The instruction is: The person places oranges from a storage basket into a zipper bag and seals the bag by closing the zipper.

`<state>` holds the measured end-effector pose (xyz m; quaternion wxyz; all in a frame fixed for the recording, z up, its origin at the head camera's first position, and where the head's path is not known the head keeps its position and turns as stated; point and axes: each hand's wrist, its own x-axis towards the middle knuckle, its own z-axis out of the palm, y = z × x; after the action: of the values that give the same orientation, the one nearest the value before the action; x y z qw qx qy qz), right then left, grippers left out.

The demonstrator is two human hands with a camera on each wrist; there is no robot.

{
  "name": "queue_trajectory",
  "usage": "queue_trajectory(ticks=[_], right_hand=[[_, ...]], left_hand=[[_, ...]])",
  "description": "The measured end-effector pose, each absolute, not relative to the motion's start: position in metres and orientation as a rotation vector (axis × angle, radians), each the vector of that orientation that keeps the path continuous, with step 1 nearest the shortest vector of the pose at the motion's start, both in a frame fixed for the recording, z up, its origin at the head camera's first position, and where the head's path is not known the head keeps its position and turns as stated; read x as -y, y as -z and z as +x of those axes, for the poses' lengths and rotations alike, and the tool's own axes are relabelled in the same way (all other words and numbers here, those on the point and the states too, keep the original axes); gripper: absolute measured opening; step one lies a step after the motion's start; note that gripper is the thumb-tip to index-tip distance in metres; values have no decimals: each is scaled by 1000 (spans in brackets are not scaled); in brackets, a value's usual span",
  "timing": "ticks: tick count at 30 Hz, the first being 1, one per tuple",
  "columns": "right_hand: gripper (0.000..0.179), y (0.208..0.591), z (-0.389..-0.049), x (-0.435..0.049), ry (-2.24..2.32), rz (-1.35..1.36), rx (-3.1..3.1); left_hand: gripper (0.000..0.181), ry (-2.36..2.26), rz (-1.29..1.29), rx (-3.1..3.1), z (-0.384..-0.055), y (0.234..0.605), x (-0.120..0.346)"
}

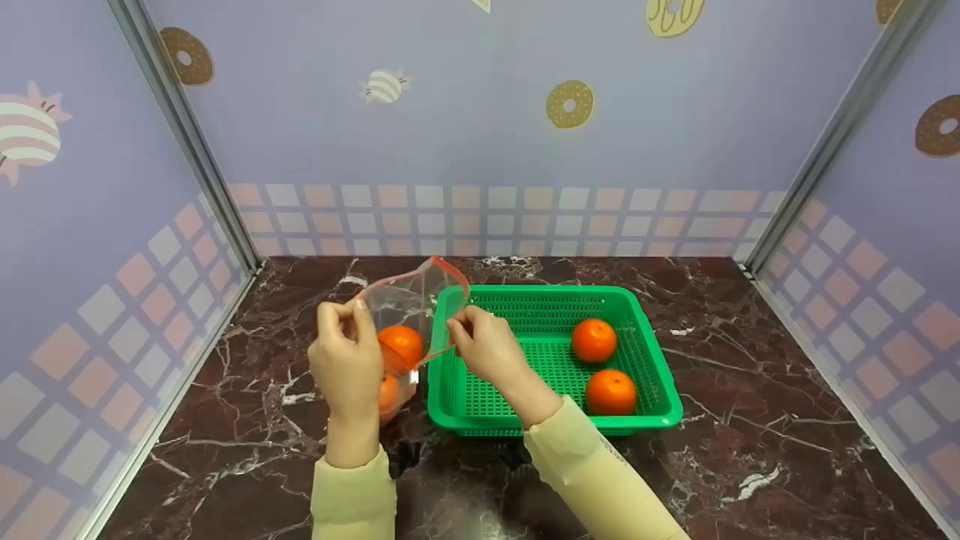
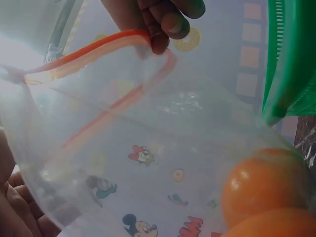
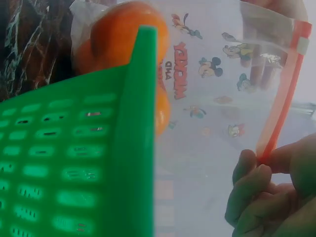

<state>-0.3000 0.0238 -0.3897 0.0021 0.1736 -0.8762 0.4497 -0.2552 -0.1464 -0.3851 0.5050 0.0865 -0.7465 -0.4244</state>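
Observation:
A clear zip bag (image 1: 405,296) with an orange-red rim and cartoon print is held with its mouth spread wide. My left hand (image 1: 346,364) pinches the rim on the left side. On the right side, the thumb and fingers of my right hand (image 1: 489,346) grip the rim above the basket's left edge. Inside the bag's lower part lie oranges (image 1: 403,346), partly hidden by the left hand in the head view. The right wrist view shows a small pale slider (image 3: 302,45) at one end of the rim.
Right of the bag stands a green plastic basket (image 1: 667,409) with slotted walls. Two more oranges, a rear one (image 1: 594,341) and a front one (image 1: 610,392), sit in its right half. A dark marbled tabletop (image 1: 750,420) lies beneath, with patterned panels (image 1: 487,150) around it.

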Motion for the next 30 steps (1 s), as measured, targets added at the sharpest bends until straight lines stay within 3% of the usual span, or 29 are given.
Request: queue_trajectory(ticks=[30], right_hand=[[30, 405, -290, -102, -1370, 399, 2736]], left_hand=[[13, 1001, 57, 1949, -260, 393, 128]])
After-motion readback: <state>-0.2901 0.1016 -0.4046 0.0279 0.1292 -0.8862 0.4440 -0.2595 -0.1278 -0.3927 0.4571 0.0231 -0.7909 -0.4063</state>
